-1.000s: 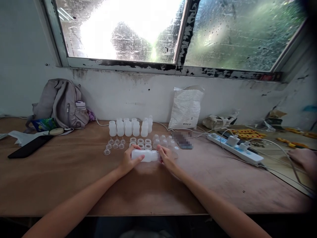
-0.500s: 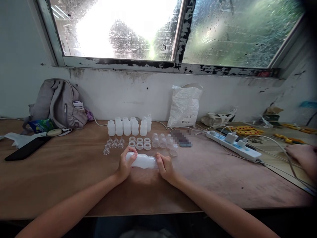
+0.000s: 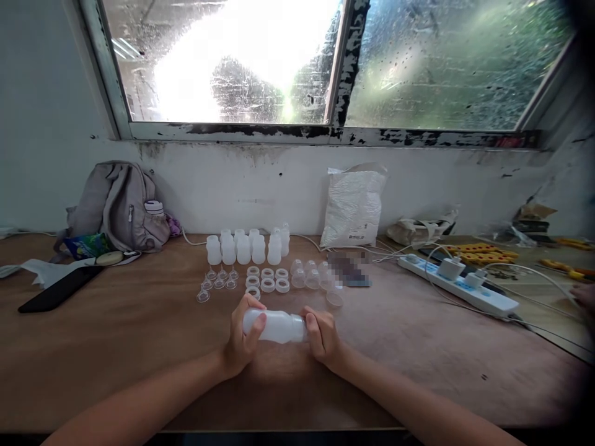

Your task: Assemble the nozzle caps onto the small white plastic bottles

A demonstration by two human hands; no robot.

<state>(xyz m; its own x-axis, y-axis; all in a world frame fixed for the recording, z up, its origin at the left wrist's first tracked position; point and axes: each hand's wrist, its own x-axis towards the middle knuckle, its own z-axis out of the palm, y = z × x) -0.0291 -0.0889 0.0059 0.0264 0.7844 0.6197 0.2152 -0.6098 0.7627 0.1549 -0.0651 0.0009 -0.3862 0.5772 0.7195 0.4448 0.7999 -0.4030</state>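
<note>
A translucent white baby bottle (image 3: pixel 277 326) lies sideways in the air just above the tabletop, between my hands. My left hand (image 3: pixel 244 339) is closed around its base end, thumb across the side facing me. The fingers of my right hand (image 3: pixel 326 337) are closed on the other end, where a collar and a clear cap show partly; the cap's tip is hidden by the fingers. Beyond the hands lie several clear nipples (image 3: pixel 218 279), several white screw rings (image 3: pixel 268 284) and several clear caps (image 3: pixel 312 277). Behind them, several bottles (image 3: pixel 243 248) stand upright in rows.
A white power strip (image 3: pixel 458 286) with plugs and cables lies to the right, near a phone-like blurred item (image 3: pixel 351 271). At the back stand a white plastic bag (image 3: pixel 354 207) and a grey backpack (image 3: pixel 121 207). A black flat object (image 3: pixel 60 290) is at left. Another person's hand (image 3: pixel 584 296) shows at the right edge.
My left hand has shifted its grip, its thumb now farther along the bottle's side. The whole view has moved slightly, and the other person's hand has drawn away to the right.
</note>
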